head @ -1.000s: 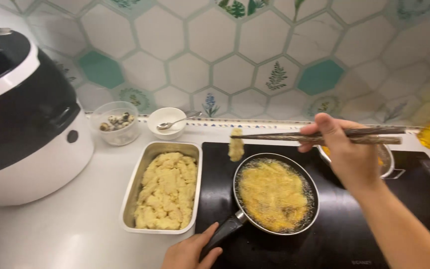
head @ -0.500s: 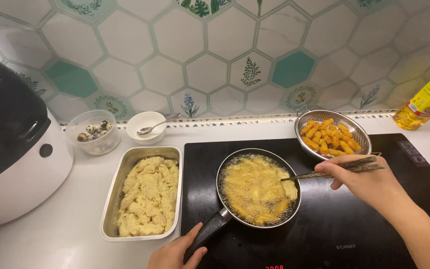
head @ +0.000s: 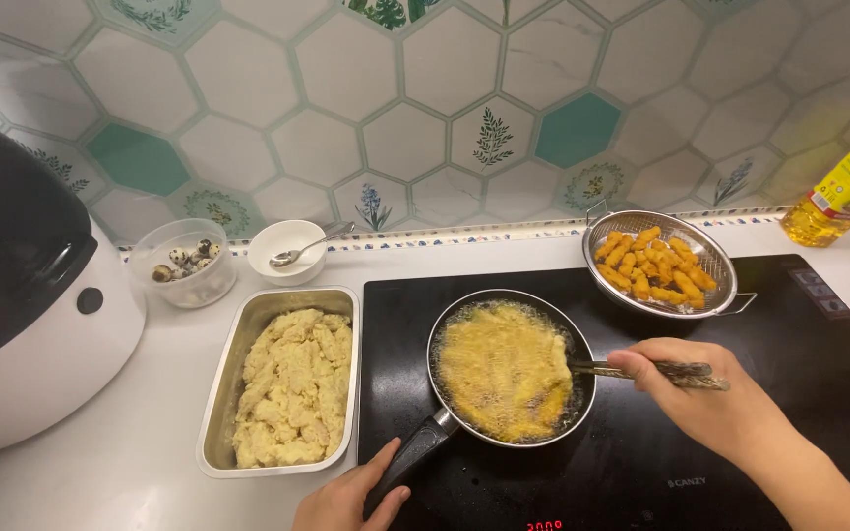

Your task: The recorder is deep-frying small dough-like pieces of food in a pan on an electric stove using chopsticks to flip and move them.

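Note:
A black frying pan [head: 582, 339] full of bubbling oil and golden pieces sits on the black induction hob [head: 819, 374]. My left hand [head: 351, 497] grips the pan's black handle [head: 415, 452] at the near edge. My right hand [head: 715, 403] holds a pair of chopsticks [head: 641, 371] level, their tips dipped into the pan's right side. Left of the hob, a steel tray [head: 216, 393] holds several pale battered pieces. A metal strainer [head: 720, 290] with fried orange sticks rests at the hob's far right.
A large black-and-white cooker [head: 31, 305] stands at the left. Behind the tray are a clear bowl of speckled small eggs [head: 184, 261] and a white bowl with a spoon [head: 287, 251]. A yellow oil bottle [head: 843, 192] stands at the far right by the tiled wall.
My right hand lowered the chopsticks from above the pan's far rim, where they held a battered piece, down into the oil. The view shifted left, bringing the strainer into sight.

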